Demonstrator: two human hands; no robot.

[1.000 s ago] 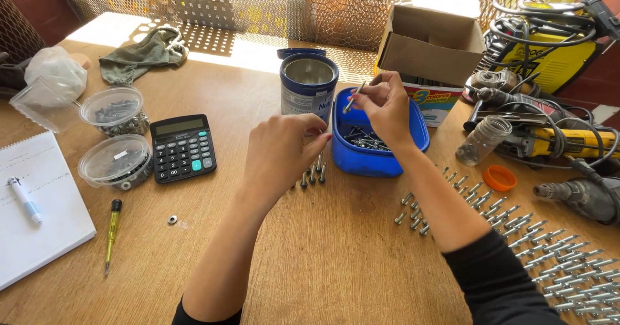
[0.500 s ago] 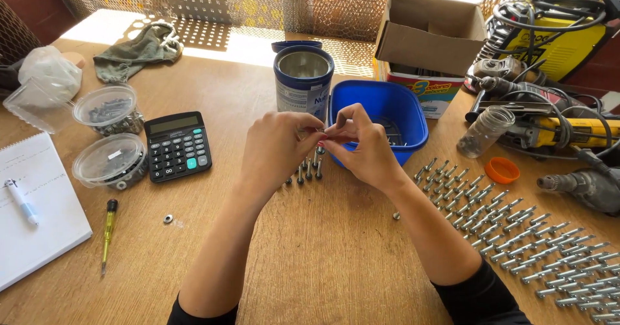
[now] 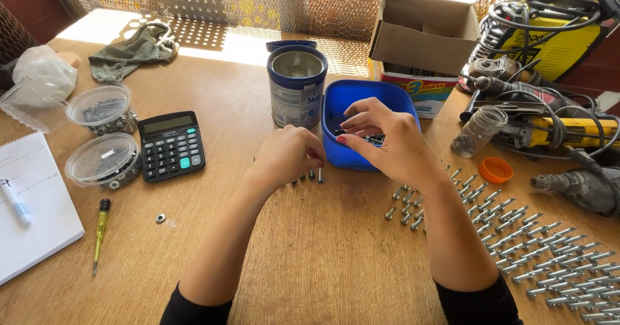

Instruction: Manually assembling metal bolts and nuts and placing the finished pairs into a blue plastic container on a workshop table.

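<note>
Along the left edge of the wooden table [image 3: 310, 260] lie a white notepad [image 3: 32, 215] with a pen [image 3: 14, 200] on it, a yellow screwdriver [image 3: 100, 229] and one loose washer [image 3: 160, 218]. Behind them sit two lidded clear tubs [image 3: 102, 160] of small hardware, a black calculator [image 3: 171, 145] and, toward the far left corner, a clear bag [image 3: 42, 73] and a grey rag [image 3: 129, 52].

Near the table's middle the left hand [image 3: 287, 157] hangs curled, its fingertips pressed together over a short row of upright bolts [image 3: 310, 176]; whether it pinches one of them I cannot tell. That row is only a few pieces long. Just beyond stands an open metal tin [image 3: 297, 86].

The right hand [image 3: 387, 141] reaches into the blue plastic tub [image 3: 349, 105], fingers bent and slightly spread, tips down among the dark fasteners inside; what they grip is hidden. The tub holds more hardware, so by my reckoning the sorting is partly done.

Right of the tub, a large share is already laid out: many silver bolts [image 3: 536, 241] in rough rows run toward the near right corner, with a smaller cluster [image 3: 403, 205] beside the right wrist.

Crowding the far right are a cardboard box [image 3: 426, 28], a tipped glass jar [image 3: 478, 131] with its orange lid [image 3: 496, 170] apart, power drills [image 3: 575, 186] and a yellow machine with coiled cables [image 3: 549, 21]. The laid bolts leave little free room on that side.
</note>
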